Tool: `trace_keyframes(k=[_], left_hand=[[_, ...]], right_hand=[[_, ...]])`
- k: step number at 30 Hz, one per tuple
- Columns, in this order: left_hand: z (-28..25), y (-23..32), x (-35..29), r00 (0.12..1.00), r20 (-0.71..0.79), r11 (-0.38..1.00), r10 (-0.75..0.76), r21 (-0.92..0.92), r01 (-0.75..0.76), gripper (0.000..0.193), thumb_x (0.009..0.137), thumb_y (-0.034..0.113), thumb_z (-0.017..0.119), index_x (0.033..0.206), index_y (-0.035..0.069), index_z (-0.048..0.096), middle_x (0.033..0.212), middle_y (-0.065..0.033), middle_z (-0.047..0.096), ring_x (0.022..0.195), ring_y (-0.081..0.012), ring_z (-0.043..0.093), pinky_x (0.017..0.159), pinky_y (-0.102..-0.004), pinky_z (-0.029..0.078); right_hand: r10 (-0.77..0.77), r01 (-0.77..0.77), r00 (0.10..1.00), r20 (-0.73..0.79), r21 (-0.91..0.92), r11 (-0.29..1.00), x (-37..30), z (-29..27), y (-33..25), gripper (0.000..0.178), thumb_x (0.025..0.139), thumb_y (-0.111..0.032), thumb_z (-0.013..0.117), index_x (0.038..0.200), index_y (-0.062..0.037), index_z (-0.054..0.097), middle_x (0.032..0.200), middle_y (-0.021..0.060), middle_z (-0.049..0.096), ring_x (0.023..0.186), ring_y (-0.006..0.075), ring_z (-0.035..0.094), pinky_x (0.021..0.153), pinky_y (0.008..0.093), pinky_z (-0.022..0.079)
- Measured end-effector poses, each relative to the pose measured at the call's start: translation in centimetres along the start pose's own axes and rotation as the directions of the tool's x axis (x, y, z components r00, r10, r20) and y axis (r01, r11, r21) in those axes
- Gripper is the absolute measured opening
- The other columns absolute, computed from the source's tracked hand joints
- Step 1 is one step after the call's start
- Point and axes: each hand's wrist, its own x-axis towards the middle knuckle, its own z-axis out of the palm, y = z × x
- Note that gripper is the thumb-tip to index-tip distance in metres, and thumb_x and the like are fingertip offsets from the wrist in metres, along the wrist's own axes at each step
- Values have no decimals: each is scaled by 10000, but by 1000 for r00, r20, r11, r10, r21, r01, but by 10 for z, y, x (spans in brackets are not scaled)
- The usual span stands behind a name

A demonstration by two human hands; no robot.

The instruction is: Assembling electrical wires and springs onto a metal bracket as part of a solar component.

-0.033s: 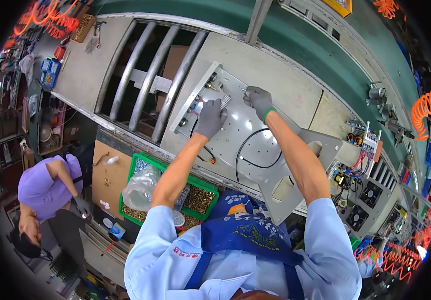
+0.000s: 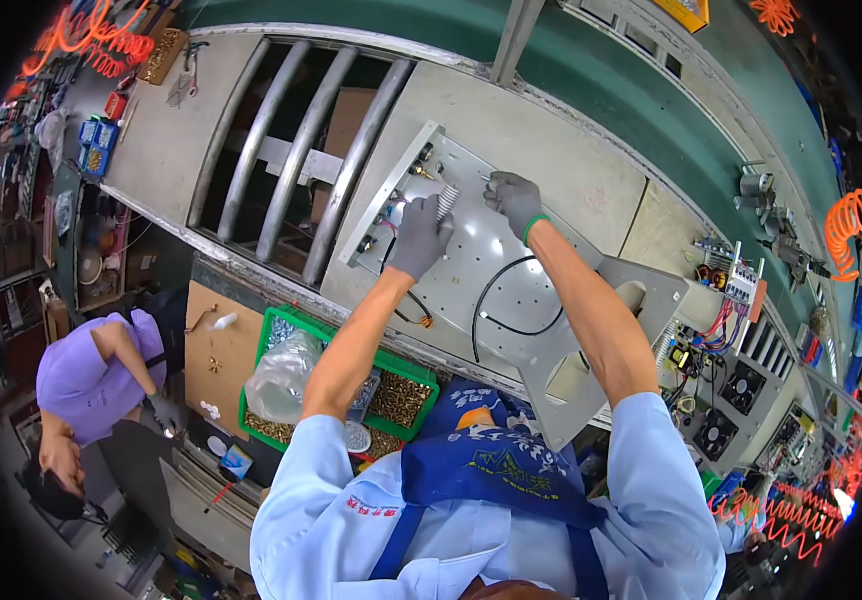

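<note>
My left hand (image 2: pixel 421 238), in a grey glove, is closed round a ribbed silvery part (image 2: pixel 448 201), too small to name its kind. It is over the left half of a grey metal chassis panel (image 2: pixel 496 285) dotted with small holes. My right hand (image 2: pixel 518 203), in a grey glove with a green cuff, has its fingers drawn together above the panel's far edge. A small thin bit shows at its fingertips, too small to make out. Several brass and black fittings (image 2: pixel 421 170) sit along the panel's raised left rim. A black cable (image 2: pixel 478 315) curves across the panel.
Metal rollers (image 2: pixel 286 150) fill a bench gap at left. A green tray (image 2: pixel 421 420) of brass screws and a clear plastic bag (image 2: pixel 286 380) is near my body. At right stands a chassis with fans (image 2: pixel 716 435). A person in purple (image 2: pixel 101 370) works at lower left.
The ribbed part in my left hand has tilted a little more upright. My right hand has shifted very slightly left. The panel is in the same place.
</note>
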Motion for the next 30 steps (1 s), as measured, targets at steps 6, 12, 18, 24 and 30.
trace_keyframes(k=[6, 12, 18, 24, 30], left_hand=[[-27, -5, 7, 989, 19, 889, -149, -436, 142, 293, 960, 179, 587, 1187, -5, 571, 959, -156, 586, 872, -281, 554, 808, -401, 460], [-33, -19, 7, 967, 144, 832, -212, -492, 255, 278, 974, 167, 581, 1205, 12, 577, 937, -107, 581, 822, -179, 544, 767, -336, 463], [-37, -6, 19, 986, 149, 971, 70, -237, -33, 381, 932, 162, 625, 1256, -19, 536, 1061, -228, 570, 971, -377, 562, 846, -448, 465], [-37, -13, 23, 981, 189, 982, 37, -187, -1, 452, 913, 170, 640, 1295, -30, 504, 1081, -257, 546, 987, -433, 552, 850, -483, 461], [-38, -14, 30, 986, 163, 977, 32, -212, 3, 452, 901, 161, 646, 1286, -32, 507, 1074, -264, 543, 969, -447, 555, 835, -487, 467]], right_hand=[[5, -6, 1000, 6, 165, 986, 18, 51, 23, 311, 929, 3, 600, 1228, 83, 627, 1050, 154, 690, 847, 215, 693, 784, 303, 604], [-14, 10, 1000, 28, 140, 990, 34, 77, 35, 297, 925, -6, 606, 1202, 86, 657, 1065, 163, 709, 829, 200, 703, 757, 278, 610], [-50, 51, 998, 42, -24, 998, 63, 65, 63, 208, 884, -30, 669, 1069, 27, 743, 932, 79, 739, 784, 129, 674, 695, 258, 558], [-159, 157, 986, -46, -58, 986, 52, 81, 54, 141, 869, -31, 685, 978, 3, 768, 863, 51, 733, 757, 106, 647, 716, 264, 533], [-108, 107, 994, -5, -70, 992, 59, 84, 53, 210, 902, -60, 648, 1057, 55, 730, 931, 69, 721, 823, 133, 646, 773, 273, 520]])
